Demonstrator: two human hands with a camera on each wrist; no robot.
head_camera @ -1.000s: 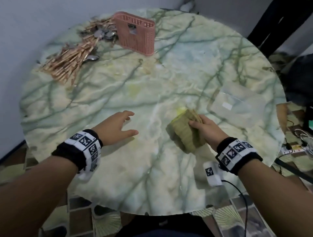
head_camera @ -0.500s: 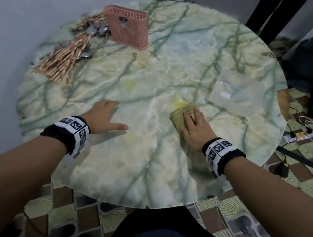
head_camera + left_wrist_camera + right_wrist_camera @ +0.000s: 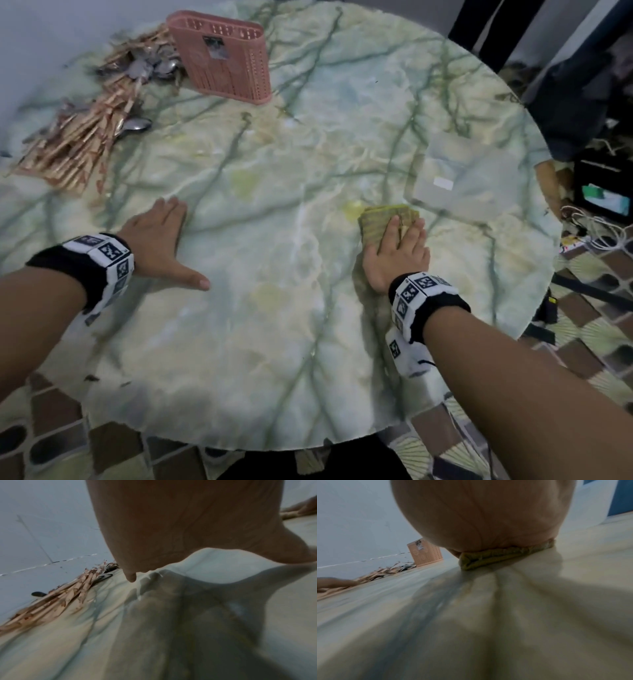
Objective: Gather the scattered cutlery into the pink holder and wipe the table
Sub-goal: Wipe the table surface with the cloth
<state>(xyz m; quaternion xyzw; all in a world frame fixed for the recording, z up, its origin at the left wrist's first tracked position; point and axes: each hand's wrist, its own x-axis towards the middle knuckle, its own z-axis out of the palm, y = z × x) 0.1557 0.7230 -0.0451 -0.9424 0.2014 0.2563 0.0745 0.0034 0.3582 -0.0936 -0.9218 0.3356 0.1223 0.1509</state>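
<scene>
The right hand [image 3: 399,253] is pressing flat, fingers straight, on the folded yellow cloth [image 3: 380,219]; the left hand [image 3: 157,240] is bracing open on the marble table [image 3: 274,359]; farther off, the cutlery pile [image 3: 85,137] is lying outside the pink holder [image 3: 222,58]; a wide sweep risks scattering spoons or tipping that holder.

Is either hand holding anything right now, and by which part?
Nothing is gripped. The right hand presses flat on top of the folded yellow cloth; the left hand lies flat on the table.
</scene>
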